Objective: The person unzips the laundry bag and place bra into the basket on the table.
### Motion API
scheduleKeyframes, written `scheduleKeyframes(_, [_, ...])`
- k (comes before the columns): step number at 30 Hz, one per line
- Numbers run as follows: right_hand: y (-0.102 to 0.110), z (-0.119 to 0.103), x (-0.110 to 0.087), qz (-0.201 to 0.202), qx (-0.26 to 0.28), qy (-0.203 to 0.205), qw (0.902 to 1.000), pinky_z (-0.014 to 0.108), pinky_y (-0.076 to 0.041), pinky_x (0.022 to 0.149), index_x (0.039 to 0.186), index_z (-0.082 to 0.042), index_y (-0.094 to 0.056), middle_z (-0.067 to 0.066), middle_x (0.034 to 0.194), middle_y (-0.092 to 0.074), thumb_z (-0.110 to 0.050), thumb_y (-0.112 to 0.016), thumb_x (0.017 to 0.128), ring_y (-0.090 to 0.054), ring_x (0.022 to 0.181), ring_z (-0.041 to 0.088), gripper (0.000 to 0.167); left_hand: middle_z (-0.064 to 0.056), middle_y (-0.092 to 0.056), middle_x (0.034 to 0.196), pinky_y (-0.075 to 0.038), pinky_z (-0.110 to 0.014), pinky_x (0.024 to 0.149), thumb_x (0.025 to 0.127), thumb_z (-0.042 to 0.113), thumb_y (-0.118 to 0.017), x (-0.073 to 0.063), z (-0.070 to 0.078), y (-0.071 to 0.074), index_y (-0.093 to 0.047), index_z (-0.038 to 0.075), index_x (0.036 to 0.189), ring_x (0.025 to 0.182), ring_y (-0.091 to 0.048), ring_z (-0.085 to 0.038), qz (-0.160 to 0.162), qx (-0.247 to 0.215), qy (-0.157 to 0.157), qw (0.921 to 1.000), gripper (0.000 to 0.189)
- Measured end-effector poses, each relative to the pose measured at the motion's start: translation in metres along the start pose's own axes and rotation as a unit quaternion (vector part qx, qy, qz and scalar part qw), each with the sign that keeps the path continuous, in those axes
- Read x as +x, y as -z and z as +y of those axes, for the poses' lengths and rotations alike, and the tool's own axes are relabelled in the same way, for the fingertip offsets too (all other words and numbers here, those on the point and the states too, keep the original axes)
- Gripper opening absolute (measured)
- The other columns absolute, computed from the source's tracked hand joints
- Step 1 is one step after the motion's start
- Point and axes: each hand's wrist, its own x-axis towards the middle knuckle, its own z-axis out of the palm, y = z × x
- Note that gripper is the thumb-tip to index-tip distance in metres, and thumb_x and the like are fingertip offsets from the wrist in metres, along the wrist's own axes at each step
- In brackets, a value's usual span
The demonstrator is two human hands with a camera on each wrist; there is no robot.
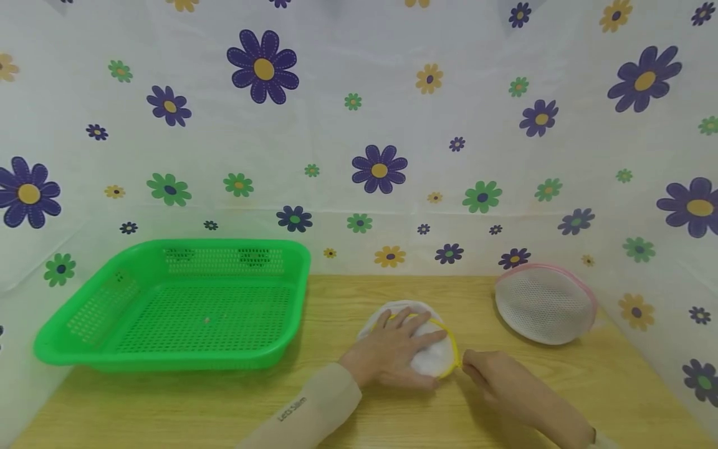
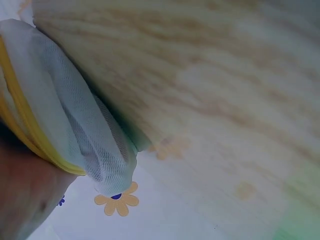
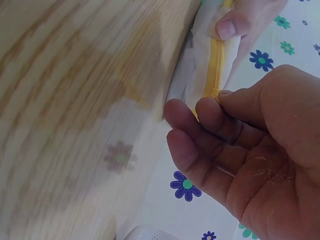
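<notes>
Across wood-grain tabletop (image 1: 415, 424), near to far: R hand (image 1: 499, 377) w/ thumb & index pinched on yellow zip (image 3: 215, 65), prob. at its pull, other fingers half bent, no hold on anything else visible. Just beside, L hand (image 1: 395, 352) w/ fingers spread & fairly straight, resting on white mesh laundry bag (image 1: 436, 360), thumb by the zip. Bag about mid-tbl, directly under L fingers. Progress, as judged: approx. mid-job; bag steadied & zip in hand, so prep done; run of zip apparently unfinished. Can't tell open from closed along full length b/c of covering fingers, nor contents, if any. Left to do, prob.: rest of zip. Farther off, well apart from bag: green plastic basket (image 1: 185, 360) to L, pink-trimmed mesh laundry bag (image 1: 545, 305) to R, untouched, zip state unclear. Farthest: flower-print sheet (image 1: 331, 68), upright as bkgd.
</notes>
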Motion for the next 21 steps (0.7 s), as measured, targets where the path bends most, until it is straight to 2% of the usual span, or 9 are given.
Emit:
scheduleKeyframes(10, [-0.0009, -0.0039, -0.0005, -0.002, -0.002, 0.005, 1.0, 0.016, -0.035, 0.05, 0.079, -0.013, -0.052, -0.016, 0.065, -0.037, -0.003, -0.056, 0.101, -0.031, 0.057, -0.006, 0.025, 0.003, -0.017, 0.173, -0.02, -0.062, 0.124, 0.088, 0.08, -0.046, 0.0021, -0.0006, -0.0002, -0.023, 0.047, 0.16, 0.159, -0.019, -0.031, -0.01, -0.007, 0.004, 0.9999, 0.083])
scheduleKeyframes(21, [-0.0037, -0.0089, -0.0022, 0.012, -0.003, 0.021, 0.9997, 0.016, -0.033, 0.051, 0.077, -0.015, -0.052, -0.017, 0.067, -0.033, 0.0, -0.058, 0.098, -0.03, 0.059, -0.007, 0.027, 0.002, -0.022, 0.172, -0.023, -0.063, 0.123, 0.088, 0.079, -0.047, 0.0003, 0.0014, 0.003, -0.027, 0.046, 0.16, 0.158, -0.022, -0.032, -0.003, -0.001, 0.002, 1.0, 0.081])
